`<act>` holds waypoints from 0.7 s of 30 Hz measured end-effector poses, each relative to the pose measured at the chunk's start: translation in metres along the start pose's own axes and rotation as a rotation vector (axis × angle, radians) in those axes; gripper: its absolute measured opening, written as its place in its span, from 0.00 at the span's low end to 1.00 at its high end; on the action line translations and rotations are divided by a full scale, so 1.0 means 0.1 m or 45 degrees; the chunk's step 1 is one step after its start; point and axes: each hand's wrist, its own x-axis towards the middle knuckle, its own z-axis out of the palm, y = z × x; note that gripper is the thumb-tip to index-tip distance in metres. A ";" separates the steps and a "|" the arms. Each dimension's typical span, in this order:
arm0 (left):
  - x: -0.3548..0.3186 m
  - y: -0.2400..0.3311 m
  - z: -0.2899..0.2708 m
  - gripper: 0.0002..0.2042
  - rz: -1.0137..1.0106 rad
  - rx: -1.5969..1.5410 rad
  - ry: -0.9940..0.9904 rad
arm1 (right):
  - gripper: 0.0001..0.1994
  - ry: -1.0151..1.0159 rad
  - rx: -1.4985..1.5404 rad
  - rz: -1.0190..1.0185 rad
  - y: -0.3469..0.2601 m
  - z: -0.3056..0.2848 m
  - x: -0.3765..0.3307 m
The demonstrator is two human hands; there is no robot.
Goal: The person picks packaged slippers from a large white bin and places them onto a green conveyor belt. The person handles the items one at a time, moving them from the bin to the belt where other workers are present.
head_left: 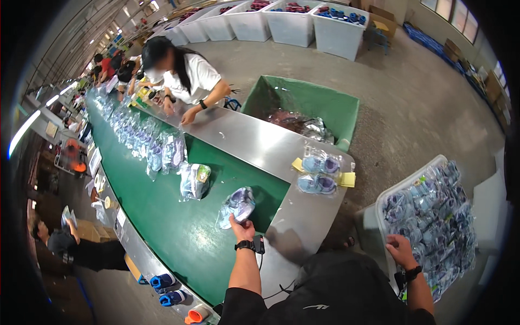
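Observation:
My left hand [242,230] grips the near end of a clear plastic bag of blue-purple shoes [239,203], above the near end of the green conveyor belt [146,227]. Thumb and fingers close on the bag's edge. My right hand [400,250] hangs over the left rim of a white bin [382,227] filled with bagged shoes [433,208]. Its fingers are loosely bent and apart, with nothing seen in them. Just beyond my left hand another bagged pair [195,181] lies on the belt, with a green tag inside.
A metal ledge [260,149] borders the belt; two light-blue shoes [318,174] with yellow paper sit at its corner. Behind it stands a green bin [301,97] holding plastic wrap. Across the ledge a person in a white shirt [192,76] works. Blue shoes [168,290] stand at lower left.

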 end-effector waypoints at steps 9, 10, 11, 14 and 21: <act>-1.30 -0.32 0.89 0.24 -0.535 0.175 -0.661 | 0.18 0.049 -0.204 -0.416 -1.12 -0.42 0.18; -1.47 -0.43 1.02 0.25 -0.551 0.187 -0.675 | 0.19 0.052 -0.249 -0.525 -1.27 -0.47 0.22; -1.65 -0.57 1.17 0.26 -0.582 0.188 -0.671 | 0.20 0.061 -0.265 -0.569 -1.41 -0.50 0.25; -2.15 -0.95 1.55 0.28 -0.672 0.299 -0.839 | 0.22 0.103 -0.240 -0.731 -1.74 -0.57 0.28; -3.08 -1.73 1.98 0.33 -0.954 0.481 -1.077 | 0.33 0.311 -0.664 -1.254 -1.95 -0.76 0.28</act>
